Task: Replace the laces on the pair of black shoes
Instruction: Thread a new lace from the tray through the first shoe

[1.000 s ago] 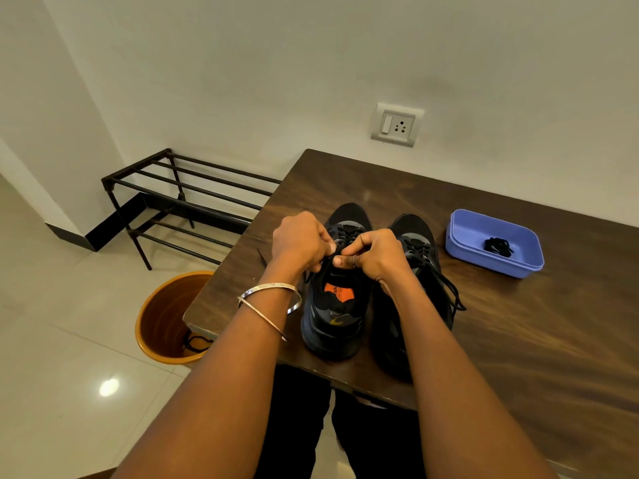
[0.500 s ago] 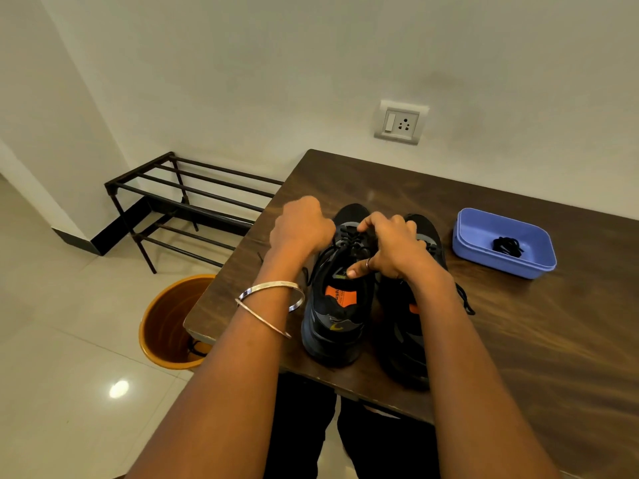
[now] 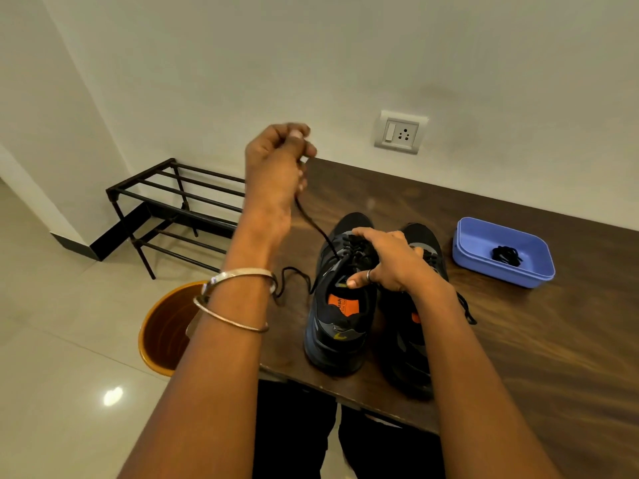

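Note:
Two black shoes stand side by side, toes away from me, near the front edge of the dark wooden table (image 3: 518, 357). The left shoe (image 3: 337, 326) shows an orange insole label. My left hand (image 3: 276, 164) is raised above the table's left end and pinches a black lace (image 3: 316, 228), which runs taut down to the left shoe's eyelets; its other end loops loose beside my wrist. My right hand (image 3: 383, 261) rests on the left shoe's lacing, thumb on the tongue. The right shoe (image 3: 411, 347) is partly hidden by my right forearm.
A blue plastic tray (image 3: 477, 257) at the back right of the table holds a bundle of black laces (image 3: 506, 255). An orange bin (image 3: 166, 337) stands on the floor left of the table. A black metal rack (image 3: 173, 209) sits against the wall behind it.
My left hand has risen from the shoe up and back, drawing the lace out taut. My right hand has stayed on the left shoe's lacing.

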### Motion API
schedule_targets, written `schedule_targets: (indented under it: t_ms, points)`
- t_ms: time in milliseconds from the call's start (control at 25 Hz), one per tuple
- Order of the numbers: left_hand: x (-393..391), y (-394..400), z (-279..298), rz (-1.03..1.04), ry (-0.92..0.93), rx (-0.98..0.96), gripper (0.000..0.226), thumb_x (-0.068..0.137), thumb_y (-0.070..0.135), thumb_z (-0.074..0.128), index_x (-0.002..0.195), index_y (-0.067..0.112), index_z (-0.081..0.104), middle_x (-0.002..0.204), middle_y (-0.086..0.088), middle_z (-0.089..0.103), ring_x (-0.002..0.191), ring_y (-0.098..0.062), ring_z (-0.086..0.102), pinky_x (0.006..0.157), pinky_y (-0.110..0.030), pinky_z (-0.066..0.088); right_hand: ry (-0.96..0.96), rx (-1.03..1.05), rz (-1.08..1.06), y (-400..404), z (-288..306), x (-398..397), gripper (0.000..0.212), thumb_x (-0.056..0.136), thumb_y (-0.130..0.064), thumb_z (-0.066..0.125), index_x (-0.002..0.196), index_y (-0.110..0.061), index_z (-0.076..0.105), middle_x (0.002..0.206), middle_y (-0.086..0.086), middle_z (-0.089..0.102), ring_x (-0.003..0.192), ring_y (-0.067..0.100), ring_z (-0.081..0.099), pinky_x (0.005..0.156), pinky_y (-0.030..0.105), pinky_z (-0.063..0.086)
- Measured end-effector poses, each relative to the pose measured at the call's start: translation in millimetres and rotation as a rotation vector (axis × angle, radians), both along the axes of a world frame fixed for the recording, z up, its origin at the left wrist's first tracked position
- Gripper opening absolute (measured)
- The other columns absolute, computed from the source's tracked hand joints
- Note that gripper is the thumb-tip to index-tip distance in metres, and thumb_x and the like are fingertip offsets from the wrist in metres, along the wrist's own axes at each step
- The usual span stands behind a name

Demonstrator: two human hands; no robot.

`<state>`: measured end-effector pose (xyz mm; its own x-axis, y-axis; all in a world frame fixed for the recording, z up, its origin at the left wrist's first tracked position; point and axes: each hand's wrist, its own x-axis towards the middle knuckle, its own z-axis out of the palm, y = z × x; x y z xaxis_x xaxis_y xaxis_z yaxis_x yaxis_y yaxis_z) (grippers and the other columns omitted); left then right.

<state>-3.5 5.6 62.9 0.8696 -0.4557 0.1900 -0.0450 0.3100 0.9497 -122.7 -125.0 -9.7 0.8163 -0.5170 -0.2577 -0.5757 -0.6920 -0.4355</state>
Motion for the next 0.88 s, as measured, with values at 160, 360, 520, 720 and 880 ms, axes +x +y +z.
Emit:
schedule_targets:
  t_ms: [160,360,520,720,880]
  points:
    - [-0.6,-15.0,-50.4,-0.219,-0.578,1.009,0.015,0.093,0.018,0.061,0.104,0.021,0.071,0.106,-0.003,0.070,0.100,-0.017,0.064,0.091,-0.032,0.051,0.018,-0.019,0.071,0.4,-4.1,5.4,0.093,0.073,-0.030,0.084,0.148,-0.036,0.030,0.148,0.007,0.039,0.138,0.031,0.032,0.107,0.053,0.021]
    - [3.8,-14.6,-68.6,-0.327,-0.667,1.300,0.009,0.082,0.023,0.073,0.087,0.015,0.074,0.096,-0.007,0.071,0.094,-0.025,0.065,0.089,-0.041,0.053,0.006,-0.020,0.075,-1.1,-7.8,7.1,0.090,0.073,-0.030,0.084,0.147,-0.036,0.032,0.150,0.000,0.042,0.139,0.028,0.035,0.107,0.053,0.023]
    - [3.8,-12.2,-59.6,-0.152,-0.256,0.858,0.017,0.092,0.016,0.057,0.086,0.006,0.070,0.098,-0.009,0.071,0.090,-0.021,0.061,0.069,-0.028,0.048,-0.015,0.026,0.082,-5.6,-10.0,6.3,0.092,0.071,-0.026,0.085,0.147,-0.034,0.034,0.151,-0.004,0.042,0.140,0.027,0.035,0.110,0.058,0.024]
    - [3.4,-1.9,-23.9,-0.178,0.481,-0.339,0.019,0.100,0.011,0.040,0.085,0.018,0.050,0.073,-0.001,0.067,0.062,-0.016,0.061,0.043,-0.020,0.027,-0.029,0.077,0.082,-8.7,-14.4,6.9,0.093,0.070,-0.023,0.086,0.147,-0.035,0.034,0.151,-0.005,0.042,0.141,0.027,0.034,0.112,0.061,0.021]
    - [1.6,-3.1,-35.4,-0.090,0.074,0.070,0.008,0.095,0.022,0.056,0.097,0.023,0.064,0.074,0.008,0.060,0.056,-0.003,0.048,0.048,-0.017,0.035,-0.035,0.108,0.081,-10.6,-18.8,9.3,0.094,0.069,-0.023,0.087,0.146,-0.036,0.034,0.151,-0.004,0.043,0.141,0.027,0.035,0.112,0.059,0.024]
